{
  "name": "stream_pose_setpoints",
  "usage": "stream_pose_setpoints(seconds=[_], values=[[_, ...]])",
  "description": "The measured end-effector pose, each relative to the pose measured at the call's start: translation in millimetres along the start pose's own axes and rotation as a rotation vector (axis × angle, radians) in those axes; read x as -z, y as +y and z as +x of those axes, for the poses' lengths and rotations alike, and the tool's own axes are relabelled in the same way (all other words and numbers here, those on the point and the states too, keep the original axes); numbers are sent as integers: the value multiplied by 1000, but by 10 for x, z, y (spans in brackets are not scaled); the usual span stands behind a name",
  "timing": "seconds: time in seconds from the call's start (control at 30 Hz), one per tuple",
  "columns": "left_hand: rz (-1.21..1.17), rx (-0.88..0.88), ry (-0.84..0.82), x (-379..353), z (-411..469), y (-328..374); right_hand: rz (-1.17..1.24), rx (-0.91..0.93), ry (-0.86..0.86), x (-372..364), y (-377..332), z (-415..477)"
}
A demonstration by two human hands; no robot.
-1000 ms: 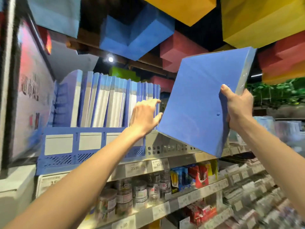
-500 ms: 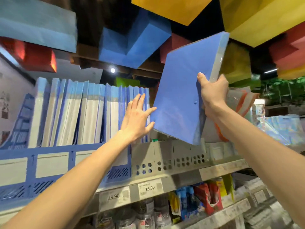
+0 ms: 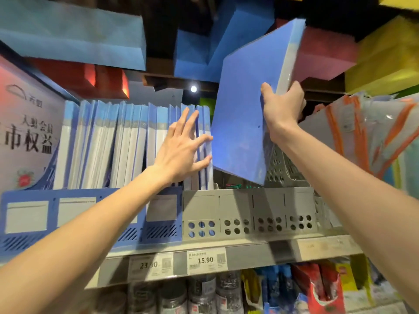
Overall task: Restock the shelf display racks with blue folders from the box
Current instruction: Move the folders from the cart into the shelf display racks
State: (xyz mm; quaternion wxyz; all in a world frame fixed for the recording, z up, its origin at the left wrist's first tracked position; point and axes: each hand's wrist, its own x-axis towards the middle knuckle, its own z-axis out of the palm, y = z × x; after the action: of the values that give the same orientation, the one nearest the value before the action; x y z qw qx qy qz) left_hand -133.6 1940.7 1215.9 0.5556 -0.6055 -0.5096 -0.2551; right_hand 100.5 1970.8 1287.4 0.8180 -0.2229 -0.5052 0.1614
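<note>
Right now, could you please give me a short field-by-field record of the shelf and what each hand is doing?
right hand: grips the blue folder, tilted, above the grey rack
left hand: open, fingers spread against the shelved folders
grey rack: a few folders at its left end, the rest mostly free
blue rack: packed with upright folders
price tags: 23.90 and 15.90

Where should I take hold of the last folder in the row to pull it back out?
Probably by its upper spine edge. The last folder stands upright, packed against its neighbours, its lower part behind the grey rack front. Come from the front and right, where the slot is open; the left hand already rests there.
</note>
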Motion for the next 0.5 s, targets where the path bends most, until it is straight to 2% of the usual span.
stream_pose_setpoints(seconds=[0.5], values=[[-53, 41, 14, -76, 40, 160, -90, 188, -40, 198, -162, 368]])
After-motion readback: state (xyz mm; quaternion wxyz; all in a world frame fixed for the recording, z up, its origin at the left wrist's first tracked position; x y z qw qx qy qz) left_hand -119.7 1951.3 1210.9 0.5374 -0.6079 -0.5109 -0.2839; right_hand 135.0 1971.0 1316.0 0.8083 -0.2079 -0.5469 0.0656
